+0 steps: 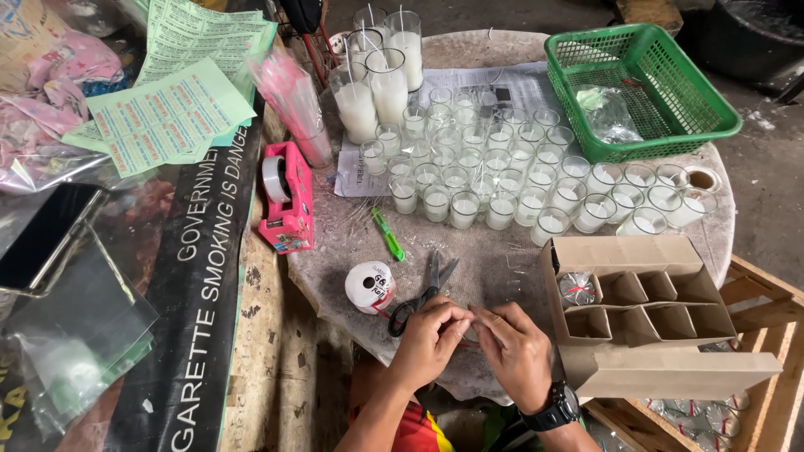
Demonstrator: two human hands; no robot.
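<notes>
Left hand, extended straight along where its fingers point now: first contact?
The left hand points up and to the right, fingertips pinched against the right hand. So the right hand's fingertips come first, probably touching already. Beyond them lies the divided cardboard box.

There is a single view, from a camera worn on the person's head, tilted steeply down and forward over the round bench (502,276). It sits close: the left hand (429,341) and right hand (517,351) fill the lower middle (forearms cut by the bottom edge), while the far rim lies near the top.
</notes>
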